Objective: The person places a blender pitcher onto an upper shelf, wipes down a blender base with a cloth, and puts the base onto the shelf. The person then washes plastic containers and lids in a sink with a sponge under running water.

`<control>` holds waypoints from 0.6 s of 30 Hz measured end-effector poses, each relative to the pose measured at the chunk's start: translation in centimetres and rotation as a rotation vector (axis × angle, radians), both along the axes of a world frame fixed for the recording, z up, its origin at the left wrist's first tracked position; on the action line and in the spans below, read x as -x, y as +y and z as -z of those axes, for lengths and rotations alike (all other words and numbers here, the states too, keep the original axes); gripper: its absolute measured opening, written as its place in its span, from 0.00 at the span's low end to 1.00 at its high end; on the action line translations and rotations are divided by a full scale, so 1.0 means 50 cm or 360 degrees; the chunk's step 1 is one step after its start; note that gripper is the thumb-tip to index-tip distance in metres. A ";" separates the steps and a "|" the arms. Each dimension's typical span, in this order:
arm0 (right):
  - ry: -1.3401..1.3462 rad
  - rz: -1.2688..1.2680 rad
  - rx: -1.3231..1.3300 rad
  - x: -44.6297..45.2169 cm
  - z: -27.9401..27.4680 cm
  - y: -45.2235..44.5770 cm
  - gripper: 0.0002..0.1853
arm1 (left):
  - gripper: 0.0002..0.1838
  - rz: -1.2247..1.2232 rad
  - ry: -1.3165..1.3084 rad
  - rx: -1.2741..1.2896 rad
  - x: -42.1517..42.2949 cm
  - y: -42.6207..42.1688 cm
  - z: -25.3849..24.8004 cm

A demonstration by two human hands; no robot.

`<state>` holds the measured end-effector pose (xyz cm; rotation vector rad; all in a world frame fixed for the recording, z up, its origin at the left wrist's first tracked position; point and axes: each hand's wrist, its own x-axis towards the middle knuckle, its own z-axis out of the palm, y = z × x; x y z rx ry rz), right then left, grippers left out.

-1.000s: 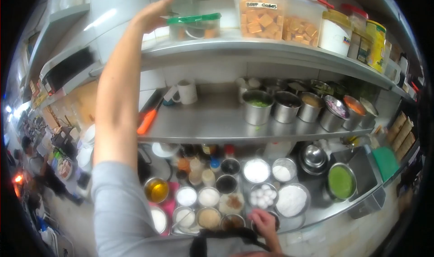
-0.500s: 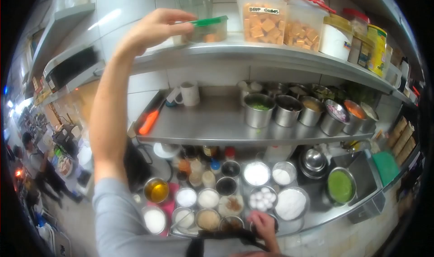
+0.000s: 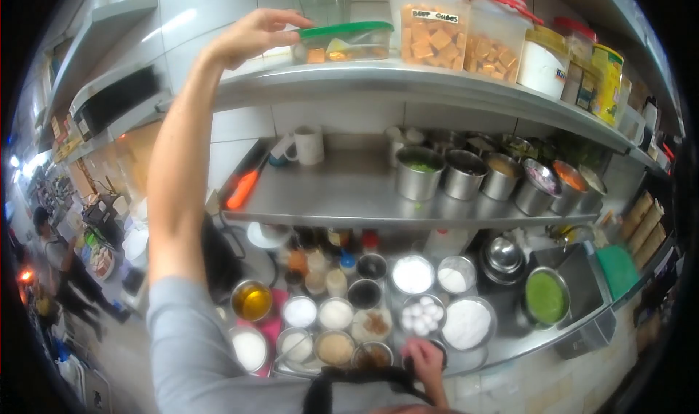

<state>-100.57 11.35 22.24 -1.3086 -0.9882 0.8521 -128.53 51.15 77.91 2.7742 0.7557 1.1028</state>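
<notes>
My left hand (image 3: 266,37) is raised to the upper shelf, fingers apart, at the left end of a clear container (image 3: 346,48) with a green lid and orange cubes inside. Its fingertips meet or nearly meet the lid's edge. Right of the container stand two red-lidded jars of cubes, one labelled beef cubes (image 3: 431,32). My right hand (image 3: 424,357) is low at the counter's front edge, fingers curled, by a dark bowl it partly covers. Just behind it is a bowl of white eggs (image 3: 422,316). Whether its fingers hold anything is hidden.
Steel pots of chopped food (image 3: 420,174), a white mug (image 3: 308,146) and an orange-handled tool (image 3: 244,190) stand on the middle shelf (image 3: 342,193). Bowls of powders cover the counter below, with a pot of green liquid (image 3: 546,297) near the sink. People stand far left.
The green-lidded container has turned, showing its long side, and sits further right. My left hand moved right and down to its edge. My right hand has barely moved.
</notes>
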 end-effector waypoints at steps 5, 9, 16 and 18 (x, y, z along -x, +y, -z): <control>0.0047 0.0047 -0.0049 0.005 0.003 -0.007 0.12 | 0.19 0.0187 -0.0024 0.0417 -0.006 -0.001 -0.010; 0.0095 0.0062 -0.0029 0.009 -0.004 -0.007 0.12 | 0.23 0.0088 -0.0228 0.0344 -0.017 0.018 -0.028; 0.0078 0.0144 -0.0048 0.020 0.010 -0.009 0.11 | 0.45 -0.0628 -0.0832 0.0651 -0.101 -0.004 -0.085; 0.0062 0.0168 -0.0034 0.021 0.012 -0.015 0.11 | 0.46 -0.0523 -0.0842 0.0759 -0.118 0.037 -0.084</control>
